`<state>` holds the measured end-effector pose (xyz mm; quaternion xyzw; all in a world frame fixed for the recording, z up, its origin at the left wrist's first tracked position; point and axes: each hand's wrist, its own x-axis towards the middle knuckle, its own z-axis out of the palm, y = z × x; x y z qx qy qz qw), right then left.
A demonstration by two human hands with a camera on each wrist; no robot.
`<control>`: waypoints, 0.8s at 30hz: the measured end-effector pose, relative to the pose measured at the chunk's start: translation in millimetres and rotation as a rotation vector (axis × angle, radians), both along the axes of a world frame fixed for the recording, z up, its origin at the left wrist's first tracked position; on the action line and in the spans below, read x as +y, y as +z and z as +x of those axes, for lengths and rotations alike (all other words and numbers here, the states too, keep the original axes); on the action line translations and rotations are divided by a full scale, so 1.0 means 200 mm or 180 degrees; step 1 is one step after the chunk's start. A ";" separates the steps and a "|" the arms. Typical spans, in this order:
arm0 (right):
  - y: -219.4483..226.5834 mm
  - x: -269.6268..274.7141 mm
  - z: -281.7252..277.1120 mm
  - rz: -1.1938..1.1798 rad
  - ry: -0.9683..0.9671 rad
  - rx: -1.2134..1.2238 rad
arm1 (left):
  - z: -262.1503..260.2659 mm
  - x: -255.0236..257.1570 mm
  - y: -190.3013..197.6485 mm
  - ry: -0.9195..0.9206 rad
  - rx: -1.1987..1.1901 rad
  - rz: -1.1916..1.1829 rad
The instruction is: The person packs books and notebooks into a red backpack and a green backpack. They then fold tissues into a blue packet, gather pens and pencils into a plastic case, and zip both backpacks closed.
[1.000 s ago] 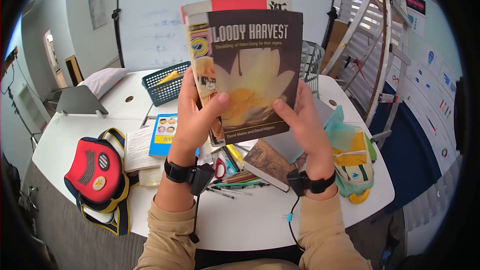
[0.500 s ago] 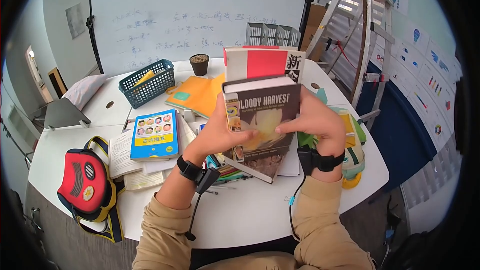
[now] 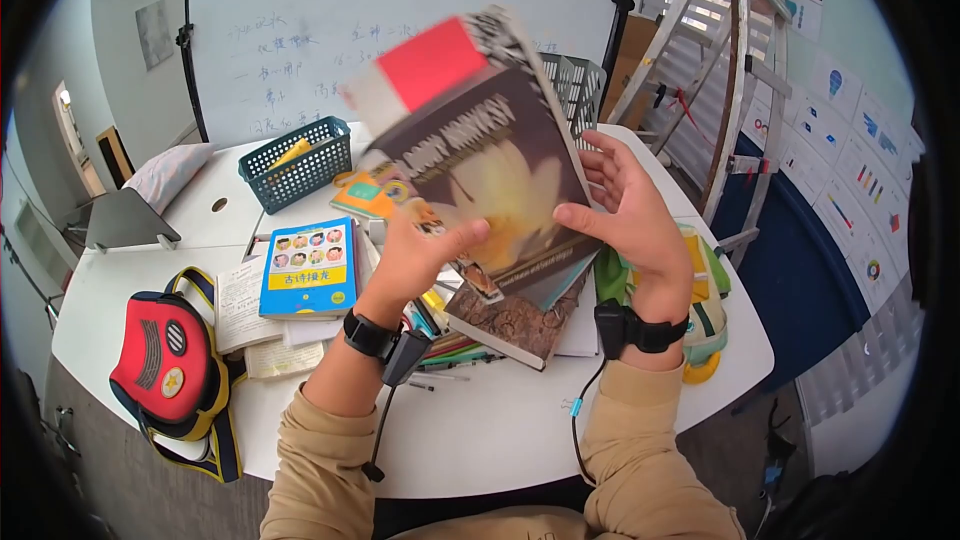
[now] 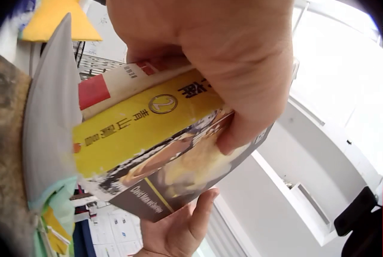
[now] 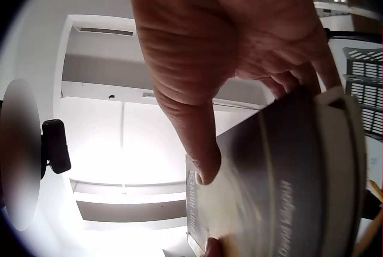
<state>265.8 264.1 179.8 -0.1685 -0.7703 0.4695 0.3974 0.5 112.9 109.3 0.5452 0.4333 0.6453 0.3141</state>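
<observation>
My left hand [image 3: 410, 265] grips a tilted stack of books by its left side, thumb across the front cover. In front is a dark book with a pale flower [image 3: 510, 185], titled in part "Harvest". A red and white book [image 3: 430, 65] sticks out behind it. Between them, a yellow spine [image 4: 143, 110] shows in the left wrist view. My right hand [image 3: 640, 210] is at the stack's right edge, its thumb by the cover and its fingers loosely extended. Below lies a brown patterned book [image 3: 520, 325] on the table.
A blue book [image 3: 310, 265] lies on open papers at left, beside a red backpack [image 3: 165, 365]. Behind stand a green basket [image 3: 300, 170] and a grey basket [image 3: 575, 90]. Pens [image 3: 470, 352] lie near the middle; a pale green bag [image 3: 708, 310] is at right.
The stack went down to just above the brown book, then rose again and now leans to the left. The right hand's fingers have loosened at its edge.
</observation>
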 end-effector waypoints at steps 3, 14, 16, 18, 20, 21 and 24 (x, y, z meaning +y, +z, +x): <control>0.03 -0.10 -0.03 -0.0266 0.0079 0.0324 | 0.07 -0.02 0.02 -0.0244 -0.1360 0.0613; -0.05 -0.33 0.10 -0.0366 0.0367 0.1279 | 0.33 -0.09 0.09 -0.0558 -0.0956 0.0644; -0.03 -0.34 0.36 -0.0413 -0.0053 0.1363 | 0.39 -0.09 0.03 -0.0741 -0.0149 0.0611; -0.02 -0.34 0.65 -0.1275 -0.0079 0.1790 | 0.56 -0.08 0.01 -0.0638 0.0516 0.0873; -0.05 -0.29 1.01 -0.1369 -0.0423 0.2117 | 0.66 -0.12 0.01 -0.0626 0.1639 0.0674; -0.06 -0.26 1.20 -0.1412 -0.0596 0.2273 | 0.72 -0.12 0.00 -0.0742 0.1770 0.0591; -0.11 -0.28 1.64 -0.1127 -0.1378 0.2664 | 0.90 -0.09 -0.08 -0.1024 0.2119 0.0345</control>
